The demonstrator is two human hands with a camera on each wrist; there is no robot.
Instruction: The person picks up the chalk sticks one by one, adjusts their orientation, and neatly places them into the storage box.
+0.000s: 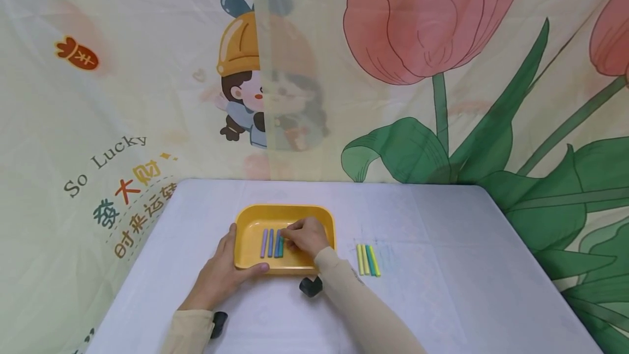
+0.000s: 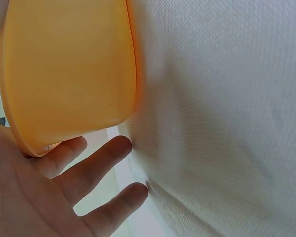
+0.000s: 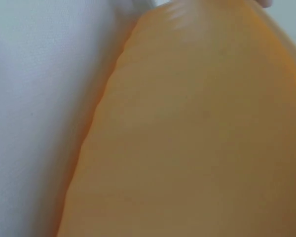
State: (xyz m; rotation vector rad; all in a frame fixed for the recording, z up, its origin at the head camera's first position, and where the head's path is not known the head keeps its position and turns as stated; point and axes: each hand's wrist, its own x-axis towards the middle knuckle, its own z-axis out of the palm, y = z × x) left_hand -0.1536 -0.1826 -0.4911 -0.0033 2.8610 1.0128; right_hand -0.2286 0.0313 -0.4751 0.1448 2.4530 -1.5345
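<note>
A yellow tray [image 1: 300, 271] holds several thin chalk sticks side by side. Among them are a purple stick [image 1: 263, 243], a blue stick [image 1: 277, 245] and a green stick [image 1: 281, 249]. My right hand [image 1: 309, 236] reaches over the tray's right side and pinches the green stick near its far end, beside the blue one. At the left side, my left hand [image 1: 223, 264] rests against the tray, thumb along the front rim and fingers up the left edge. The left wrist view shows its fingers [image 2: 96, 170] spread and nearly straight beside the tray wall. In the right wrist view the tray wall hides my right hand.
To the right of the tray, several yellow and green chalk sticks [image 1: 368, 260] lie in a row on the white tablecloth [image 1: 442, 288]. Faint coloured smudges mark the cloth near them. Behind the table hangs a printed curtain [image 1: 304, 168] with tulips and cartoon figures.
</note>
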